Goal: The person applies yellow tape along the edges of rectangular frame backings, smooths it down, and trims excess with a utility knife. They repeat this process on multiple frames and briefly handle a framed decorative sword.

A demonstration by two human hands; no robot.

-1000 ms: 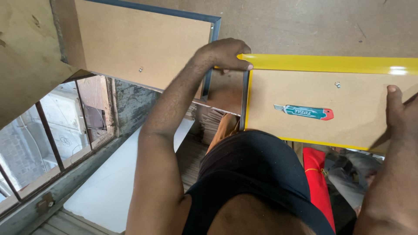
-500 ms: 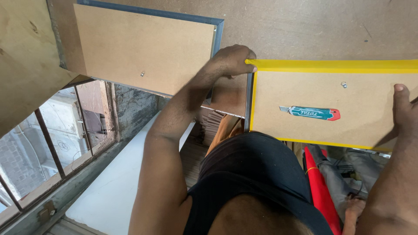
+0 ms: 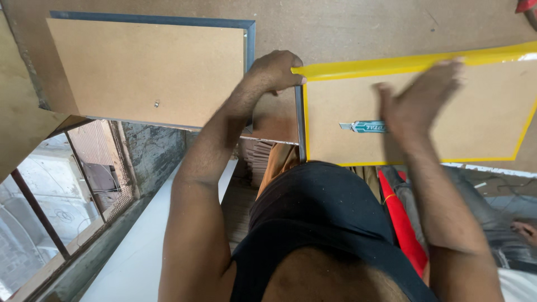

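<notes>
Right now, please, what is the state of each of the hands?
Left hand: closed on the corner of the yellow frame.
Right hand: open, fingers spread, blurred over the frame's backing board.

- Left hand [image 3: 275, 71] is gripping the yellow frame [image 3: 391, 66] at its corner, filling the narrow gap beside the blue frame [image 3: 151, 67].
- Right hand [image 3: 422, 103] is lying over the yellow frame's backing, next to the cutter [image 3: 363, 127].
- Bare table [image 3: 363, 28] is lying open beyond both frames.
- Nothing is blocking the blue frame's backing.
</notes>
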